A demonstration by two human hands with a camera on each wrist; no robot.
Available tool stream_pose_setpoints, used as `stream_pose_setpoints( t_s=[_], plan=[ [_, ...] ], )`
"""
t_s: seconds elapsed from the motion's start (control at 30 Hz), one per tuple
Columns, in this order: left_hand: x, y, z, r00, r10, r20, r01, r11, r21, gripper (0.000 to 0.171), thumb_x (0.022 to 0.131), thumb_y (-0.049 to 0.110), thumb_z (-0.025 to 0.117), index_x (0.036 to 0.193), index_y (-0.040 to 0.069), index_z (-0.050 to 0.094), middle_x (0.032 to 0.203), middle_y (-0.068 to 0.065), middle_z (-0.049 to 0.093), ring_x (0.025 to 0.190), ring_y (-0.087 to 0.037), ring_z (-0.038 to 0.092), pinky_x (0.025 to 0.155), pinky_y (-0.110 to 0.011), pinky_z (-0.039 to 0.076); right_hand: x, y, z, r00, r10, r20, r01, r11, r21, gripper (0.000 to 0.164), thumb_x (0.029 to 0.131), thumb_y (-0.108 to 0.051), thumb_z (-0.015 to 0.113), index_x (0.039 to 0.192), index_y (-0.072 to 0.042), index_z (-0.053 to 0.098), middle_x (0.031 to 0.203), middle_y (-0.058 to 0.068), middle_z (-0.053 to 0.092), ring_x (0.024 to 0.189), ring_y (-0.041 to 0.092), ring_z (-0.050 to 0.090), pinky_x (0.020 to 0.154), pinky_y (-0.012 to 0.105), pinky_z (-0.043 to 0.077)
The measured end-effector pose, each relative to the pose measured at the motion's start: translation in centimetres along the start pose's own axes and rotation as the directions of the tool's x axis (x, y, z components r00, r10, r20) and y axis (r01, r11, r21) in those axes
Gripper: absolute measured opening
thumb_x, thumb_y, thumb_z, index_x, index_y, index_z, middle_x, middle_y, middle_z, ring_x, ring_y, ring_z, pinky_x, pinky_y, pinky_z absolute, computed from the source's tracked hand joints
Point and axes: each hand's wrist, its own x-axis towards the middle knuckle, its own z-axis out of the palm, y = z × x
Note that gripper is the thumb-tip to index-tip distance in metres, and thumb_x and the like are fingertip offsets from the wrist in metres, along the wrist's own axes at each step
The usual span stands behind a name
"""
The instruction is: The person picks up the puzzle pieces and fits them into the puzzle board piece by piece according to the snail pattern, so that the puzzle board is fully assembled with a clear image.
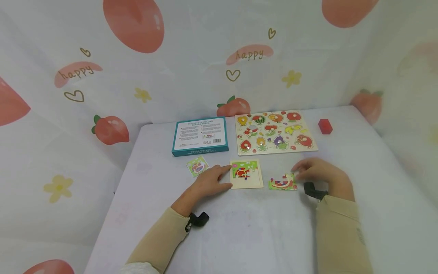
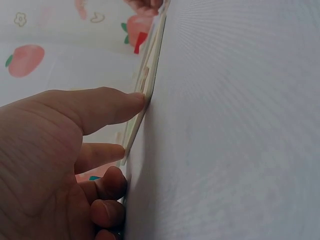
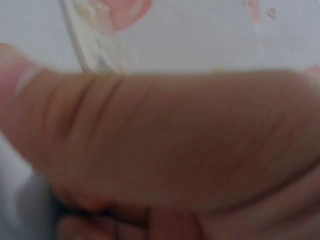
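A square wooden puzzle board (image 1: 246, 184) lies on the table, its snail picture partly filled with coloured pieces. My left hand (image 1: 211, 182) touches the board's left edge with thumb (image 2: 117, 102) and index finger held fairly straight and apart; the other fingers bend loosely. To the board's right lies a group of loose puzzle pieces (image 1: 282, 183) in green, red, purple and cream. My right hand (image 1: 319, 171), slightly blurred, hovers at the right end of these pieces, with a gap between index finger and thumb. The right thumb (image 3: 165, 140) fills most of the right wrist view.
A small square picture card (image 1: 197, 166) lies left of the board. Behind it is a teal-edged box (image 1: 200, 135) with printed text. A large fruit peg puzzle (image 1: 277, 133) stretches across the back, with a red block (image 1: 325, 126) to its right. A printed cloth hangs behind the table.
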Motion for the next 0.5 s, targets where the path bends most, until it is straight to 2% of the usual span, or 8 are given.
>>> stream_pose_setpoints(
  t_s=[0.13,0.33,0.5],
  plan=[
    [0.0,0.0,-0.1,1.000,-0.001,-0.003,0.001,1.000,-0.010,0.072,0.093,0.043,0.073,0.156,0.021,0.047,0.089,-0.001,0.050,0.079,-0.015,0.047,0.064,-0.030,0.037,0.3,-1.0,0.7,1.000,0.024,-0.011,-0.024,0.998,-0.059,0.035,0.083,-0.025,0.085,0.111,-0.010,0.070,0.101,0.008,0.064,0.102,0.030,0.053,0.079,0.041,0.047],
    [0.0,0.0,-0.1,1.000,0.021,-0.016,-0.020,1.000,0.013,0.071,0.093,0.043,0.073,0.155,0.021,0.048,0.087,-0.001,0.049,0.075,-0.014,0.044,0.062,-0.029,0.034,0.5,-2.0,1.2,0.996,0.088,-0.018,-0.089,0.995,-0.040,0.031,0.081,-0.020,0.087,0.102,-0.007,0.067,0.103,0.012,0.064,0.104,0.034,0.053,0.080,0.046,0.049],
    [-0.1,0.1,-0.2,1.000,0.025,-0.014,-0.025,1.000,0.009,0.071,0.093,0.042,0.073,0.155,0.020,0.048,0.087,-0.001,0.050,0.076,-0.014,0.045,0.062,-0.029,0.034,0.4,-2.0,0.9,0.998,0.069,-0.003,-0.069,0.996,-0.051,0.026,0.084,-0.023,0.085,0.095,-0.007,0.069,0.092,0.008,0.067,0.095,0.029,0.056,0.078,0.042,0.047]
  ],
)
